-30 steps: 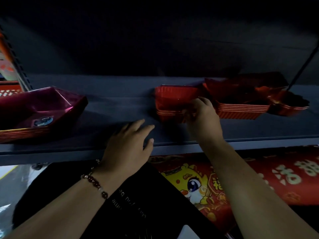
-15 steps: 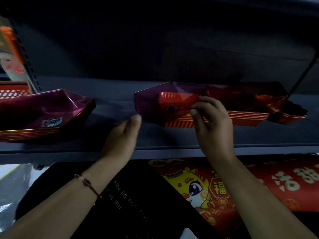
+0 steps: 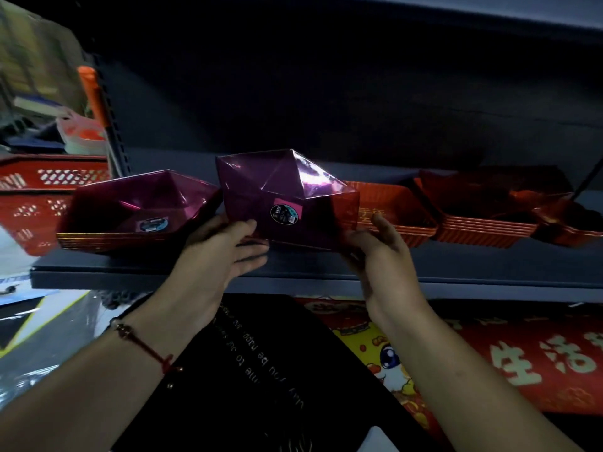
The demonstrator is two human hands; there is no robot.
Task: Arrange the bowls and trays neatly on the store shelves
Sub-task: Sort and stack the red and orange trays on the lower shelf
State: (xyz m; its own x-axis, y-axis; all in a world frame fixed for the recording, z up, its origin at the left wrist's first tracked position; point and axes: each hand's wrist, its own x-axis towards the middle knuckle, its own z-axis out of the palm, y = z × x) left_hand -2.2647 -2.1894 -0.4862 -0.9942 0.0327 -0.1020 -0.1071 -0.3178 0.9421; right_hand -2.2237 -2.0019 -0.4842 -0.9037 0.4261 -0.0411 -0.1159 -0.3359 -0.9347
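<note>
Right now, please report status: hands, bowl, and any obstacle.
Left hand and right hand hold the purple bowl, tilted, above the shelf. Purple bowl stack close left, red tray stack close right.

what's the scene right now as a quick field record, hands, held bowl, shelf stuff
held item: purple faceted bowl, tilted, round sticker facing the camera
left hand: grip on the bowl's lower left side
right hand: grip on the bowl's lower right edge
left neighbour: stack of purple bowls on the shelf
right neighbour: stacks of red ribbed trays, partly behind the held bowl
far left: red perforated basket
bowl contact with shelf: cannot tell
</note>
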